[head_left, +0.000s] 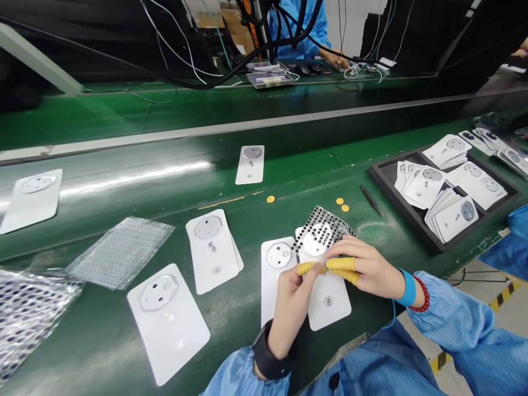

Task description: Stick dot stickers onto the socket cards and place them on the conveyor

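My left hand (pixel 293 294) and my right hand (pixel 367 267) meet fingertip to fingertip, with yellow finger cots on several fingers. Between and behind them is a clear sheet of black dots (pixel 325 228), tilted above a white card (pixel 330 308) printed with a socket-like face. My right fingers close on the sheet's near edge. The left thumb and forefinger are pinched together; what lies between them is too small to make out. Another white card (pixel 278 256) with a round socket print lies partly behind my left hand.
More printed cards (pixel 212 250) and a large card (pixel 169 324) lie left, beside dotted sheets (pixel 121 250). Yellow discs (pixel 270 199) and a dark pen-like tool (pixel 371 201) lie beyond my hands. A black tray (pixel 433 239) holds card stacks. A person (pixel 301 27) works across the bench.
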Action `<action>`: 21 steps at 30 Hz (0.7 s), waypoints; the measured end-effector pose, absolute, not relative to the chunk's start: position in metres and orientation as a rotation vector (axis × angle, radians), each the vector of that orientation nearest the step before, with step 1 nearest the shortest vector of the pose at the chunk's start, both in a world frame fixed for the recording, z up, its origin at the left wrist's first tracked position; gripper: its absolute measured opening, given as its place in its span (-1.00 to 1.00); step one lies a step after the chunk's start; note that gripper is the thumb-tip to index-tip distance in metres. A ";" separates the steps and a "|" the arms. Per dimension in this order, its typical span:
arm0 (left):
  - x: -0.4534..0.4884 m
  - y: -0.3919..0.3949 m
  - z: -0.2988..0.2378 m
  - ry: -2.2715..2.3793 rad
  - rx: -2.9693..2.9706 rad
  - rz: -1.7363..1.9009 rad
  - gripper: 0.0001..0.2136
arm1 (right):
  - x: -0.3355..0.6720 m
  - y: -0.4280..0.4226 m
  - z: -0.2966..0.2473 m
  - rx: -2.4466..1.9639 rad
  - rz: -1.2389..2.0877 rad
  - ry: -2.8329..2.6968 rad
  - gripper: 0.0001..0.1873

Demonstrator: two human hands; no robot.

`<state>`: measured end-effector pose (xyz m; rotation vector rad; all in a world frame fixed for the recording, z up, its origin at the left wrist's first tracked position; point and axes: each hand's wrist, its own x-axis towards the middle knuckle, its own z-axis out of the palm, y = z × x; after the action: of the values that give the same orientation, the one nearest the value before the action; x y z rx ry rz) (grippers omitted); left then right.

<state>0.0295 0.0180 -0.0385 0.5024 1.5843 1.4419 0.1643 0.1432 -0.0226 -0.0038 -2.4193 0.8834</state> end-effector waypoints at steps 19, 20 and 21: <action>0.029 0.019 -0.036 1.489 0.493 1.603 -0.77 | 0.152 0.156 -0.018 0.070 0.663 -2.498 -0.87; 0.030 0.020 -0.037 1.476 0.482 1.613 -0.78 | 0.151 0.154 -0.019 0.067 0.699 -2.493 -0.86; 0.031 0.020 -0.039 1.471 0.478 1.620 -0.78 | 0.151 0.153 -0.020 0.056 0.744 -2.477 -0.85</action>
<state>0.0305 0.0200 -0.0388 0.4785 1.4709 1.6202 0.1508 0.1529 -0.0197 0.0561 -2.4774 0.7441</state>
